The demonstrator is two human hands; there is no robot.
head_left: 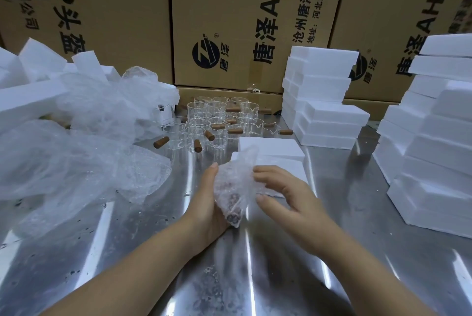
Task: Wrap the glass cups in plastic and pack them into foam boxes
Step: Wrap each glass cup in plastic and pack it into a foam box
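Note:
A glass cup wrapped in clear bubble plastic is held over the steel table, its brown wooden handle showing through the wrap near the bottom. My left hand cups the wrapped cup from the left and below. On the right, my right hand touches the plastic with its fingertips, fingers bent. Just behind the hands lies an open white foam box. Several bare glass cups with brown handles stand further back.
A heap of bubble plastic sheets and loose foam pieces fills the left side. Stacks of closed foam boxes stand at mid right and a taller foam stack at the far right. Cardboard cartons wall off the back.

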